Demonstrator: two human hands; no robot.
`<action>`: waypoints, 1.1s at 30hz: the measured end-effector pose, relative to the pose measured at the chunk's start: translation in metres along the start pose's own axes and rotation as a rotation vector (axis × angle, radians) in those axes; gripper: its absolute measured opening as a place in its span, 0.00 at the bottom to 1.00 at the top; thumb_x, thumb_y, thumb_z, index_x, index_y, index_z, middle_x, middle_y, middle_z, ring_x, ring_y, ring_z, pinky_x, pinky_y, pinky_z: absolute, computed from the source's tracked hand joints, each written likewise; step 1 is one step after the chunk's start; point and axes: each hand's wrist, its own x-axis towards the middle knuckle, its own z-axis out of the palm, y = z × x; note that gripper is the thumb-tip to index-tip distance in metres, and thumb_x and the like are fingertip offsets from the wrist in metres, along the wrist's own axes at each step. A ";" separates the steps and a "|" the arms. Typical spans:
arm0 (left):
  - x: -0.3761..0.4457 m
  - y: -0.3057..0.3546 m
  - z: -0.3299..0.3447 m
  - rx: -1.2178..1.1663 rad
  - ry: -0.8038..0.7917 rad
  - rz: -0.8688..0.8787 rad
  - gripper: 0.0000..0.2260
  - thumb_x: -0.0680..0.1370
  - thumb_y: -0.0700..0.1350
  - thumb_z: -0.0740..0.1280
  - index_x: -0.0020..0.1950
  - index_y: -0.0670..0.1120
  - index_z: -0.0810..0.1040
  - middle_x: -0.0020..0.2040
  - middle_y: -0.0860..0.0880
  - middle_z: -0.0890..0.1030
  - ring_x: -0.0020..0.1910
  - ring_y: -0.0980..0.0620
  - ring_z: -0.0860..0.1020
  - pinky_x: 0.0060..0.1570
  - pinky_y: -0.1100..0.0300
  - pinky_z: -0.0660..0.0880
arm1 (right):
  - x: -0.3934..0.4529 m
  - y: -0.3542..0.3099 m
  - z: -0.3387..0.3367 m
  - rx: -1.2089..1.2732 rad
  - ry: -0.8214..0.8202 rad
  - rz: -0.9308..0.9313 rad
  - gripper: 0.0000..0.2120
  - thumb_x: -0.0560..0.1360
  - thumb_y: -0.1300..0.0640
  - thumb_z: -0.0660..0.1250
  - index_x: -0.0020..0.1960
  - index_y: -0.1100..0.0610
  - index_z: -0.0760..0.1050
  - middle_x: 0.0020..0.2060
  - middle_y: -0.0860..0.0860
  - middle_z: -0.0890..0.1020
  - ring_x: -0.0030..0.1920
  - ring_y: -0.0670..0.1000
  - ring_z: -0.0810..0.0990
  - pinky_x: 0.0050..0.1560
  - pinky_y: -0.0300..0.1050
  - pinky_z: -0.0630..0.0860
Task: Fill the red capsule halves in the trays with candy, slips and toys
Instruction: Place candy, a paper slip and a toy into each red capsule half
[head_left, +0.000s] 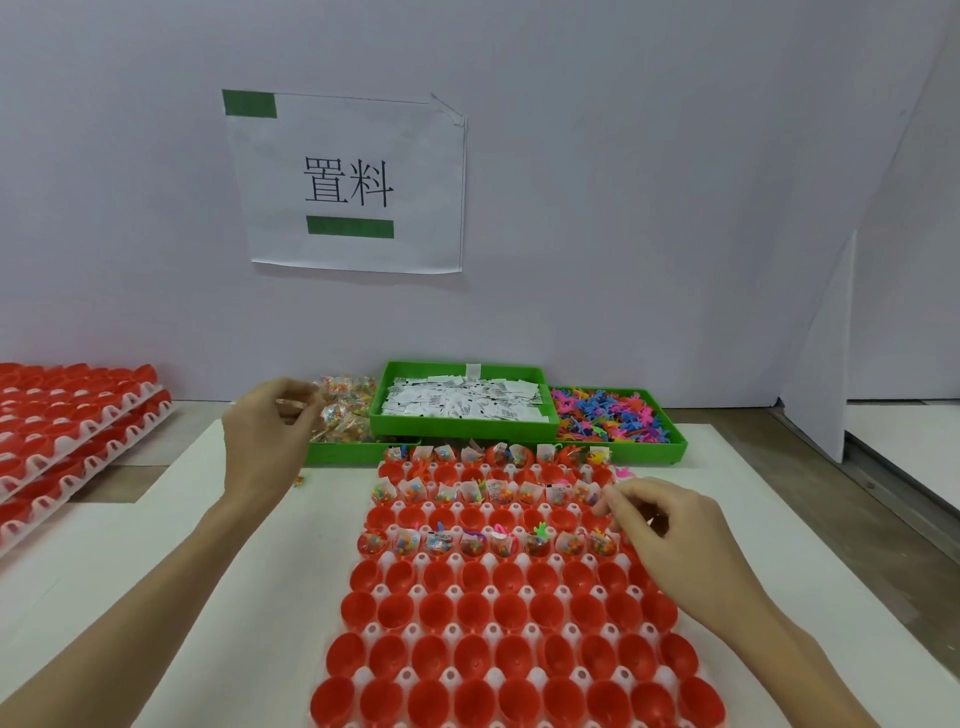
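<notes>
Capsule halves (511, 610), red, sit mouth-up in a white tray (452, 631) on the table (208, 571); three far rows look filled, near rows empty. Left hand (262, 441) reaches at the candy packets (345, 415) in the left green bin (358, 452), fingers curled round one crinkly packet. Right hand (660, 525) hovers at the tray's right edge, fingers pinched together; contents cannot be told. Judgement: packets are light, soft, slippery film; pinch at a corner.

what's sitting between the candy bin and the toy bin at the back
In the head view, the green bin of white slips sits between the candy bin and toy bin.
</notes>
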 end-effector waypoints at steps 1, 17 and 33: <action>-0.011 0.005 -0.002 -0.066 -0.006 -0.039 0.02 0.79 0.39 0.73 0.50 0.43 0.83 0.47 0.46 0.85 0.40 0.50 0.86 0.38 0.71 0.78 | 0.000 0.000 0.000 0.003 -0.003 0.002 0.11 0.80 0.52 0.67 0.41 0.45 0.83 0.40 0.35 0.83 0.43 0.40 0.81 0.45 0.31 0.76; -0.109 0.040 -0.017 -0.390 -0.300 0.031 0.09 0.74 0.37 0.76 0.48 0.51 0.84 0.44 0.50 0.85 0.44 0.48 0.83 0.48 0.63 0.79 | 0.101 -0.017 0.042 -0.239 -0.073 -0.133 0.10 0.81 0.58 0.67 0.59 0.52 0.84 0.53 0.46 0.84 0.46 0.37 0.78 0.47 0.24 0.70; -0.109 0.035 -0.018 -0.420 -0.302 0.069 0.11 0.74 0.34 0.75 0.49 0.50 0.84 0.45 0.49 0.85 0.43 0.48 0.83 0.47 0.62 0.80 | 0.208 -0.029 0.088 -0.791 -0.440 0.137 0.09 0.74 0.62 0.75 0.53 0.62 0.80 0.50 0.54 0.84 0.49 0.54 0.83 0.51 0.45 0.81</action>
